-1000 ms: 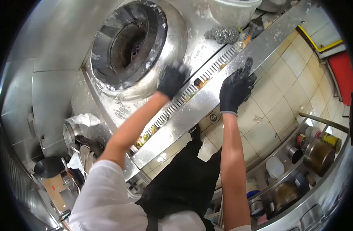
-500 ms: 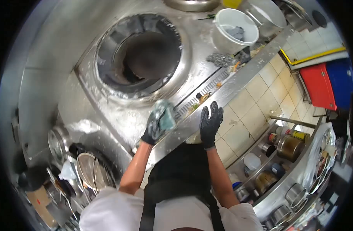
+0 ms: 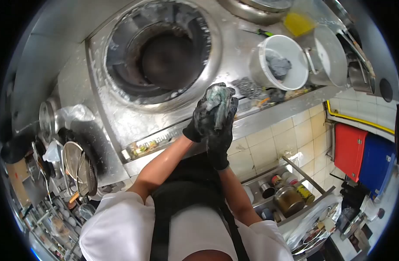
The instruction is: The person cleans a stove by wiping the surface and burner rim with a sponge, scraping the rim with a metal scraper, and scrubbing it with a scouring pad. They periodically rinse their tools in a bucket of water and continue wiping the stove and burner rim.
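Note:
My left hand (image 3: 204,116), in a wet black glove, is wrapped round a soapy green-grey cloth (image 3: 218,99). My right hand (image 3: 221,132), also gloved in black, presses on the cloth from the right, its fingers against it. Both hands are together above the front edge of the steel counter (image 3: 134,124), just below the large round burner opening (image 3: 117,80). To the right of the cloth lies a steel wool scrubber (image 3: 246,87).
A white bucket (image 3: 257,65) with a grey cloth inside stands right of the burner, beside a metal pot (image 3: 334,56). Strainers (image 3: 77,167) hang at lower left. A shelf with pots (image 3: 288,199) is at lower right, near red (image 3: 348,150) and blue bins (image 3: 375,165).
The cloth has moved right and is bunched up between both hands. My right hand, open and apart before, has closed on it. The view has turned and shifted.

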`<action>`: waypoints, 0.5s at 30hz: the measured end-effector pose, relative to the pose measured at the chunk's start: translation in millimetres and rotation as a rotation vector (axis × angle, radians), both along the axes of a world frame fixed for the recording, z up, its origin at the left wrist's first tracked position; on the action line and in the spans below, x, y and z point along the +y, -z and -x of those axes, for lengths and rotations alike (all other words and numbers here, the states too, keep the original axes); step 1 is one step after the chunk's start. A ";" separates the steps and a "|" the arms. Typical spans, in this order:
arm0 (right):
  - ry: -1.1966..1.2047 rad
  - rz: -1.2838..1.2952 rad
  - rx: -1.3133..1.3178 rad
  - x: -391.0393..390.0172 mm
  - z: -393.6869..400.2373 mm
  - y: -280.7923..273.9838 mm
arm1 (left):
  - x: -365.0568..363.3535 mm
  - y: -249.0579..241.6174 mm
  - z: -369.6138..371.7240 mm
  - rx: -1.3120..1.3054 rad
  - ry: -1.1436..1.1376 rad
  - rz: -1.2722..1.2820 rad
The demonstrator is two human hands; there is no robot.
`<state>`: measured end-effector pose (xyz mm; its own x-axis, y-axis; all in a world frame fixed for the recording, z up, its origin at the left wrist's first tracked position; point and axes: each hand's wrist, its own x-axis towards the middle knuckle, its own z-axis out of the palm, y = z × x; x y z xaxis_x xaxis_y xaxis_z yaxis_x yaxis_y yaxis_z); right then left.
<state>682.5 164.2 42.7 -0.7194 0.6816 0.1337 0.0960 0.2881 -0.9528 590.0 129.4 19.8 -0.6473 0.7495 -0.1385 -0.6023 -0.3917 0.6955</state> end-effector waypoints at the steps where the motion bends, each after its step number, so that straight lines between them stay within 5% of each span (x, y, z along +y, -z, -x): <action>1: 0.117 0.158 0.024 16.9 1.1 -7.6 | 23.3 -7.6 -0.2 -0.244 -0.004 -0.137; 3: 0.196 0.290 0.032 62.9 -5.9 -20.2 | 57.3 -5.9 -4.7 -0.113 -0.016 -0.012; 4: 0.183 0.645 0.026 91.8 -16.1 -21.1 | 71.9 -20.8 -4.3 -0.291 -0.029 -0.134; 6: -0.043 0.471 0.326 137.4 -24.4 2.2 | 85.4 -29.4 -0.4 -0.501 -0.042 -0.264; 7: -0.156 -0.348 0.067 168.2 -18.0 -9.4 | 93.6 -39.7 2.4 -0.503 -0.045 -0.265; 9: -0.089 0.479 0.125 183.9 4.6 -52.4 | 106.2 -58.5 11.0 -0.214 -0.021 -0.138; 11: -0.138 0.342 0.070 203.1 1.4 -50.7 | 104.0 -37.2 12.7 -0.209 -0.009 -0.086; 13: -0.162 -0.802 -0.353 225.3 -11.2 -25.9 | 115.8 -61.7 19.1 -0.078 -0.064 -0.175; 15: -0.272 -0.264 0.066 238.9 15.6 -21.7 | 110.1 -21.1 18.9 -0.227 -0.145 -0.076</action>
<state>666.9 403.0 64.5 -0.8533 0.4028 0.3311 -0.0766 0.5312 -0.8438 571.1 239.5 40.9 -0.7072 0.6654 -0.2390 -0.6732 -0.5306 0.5150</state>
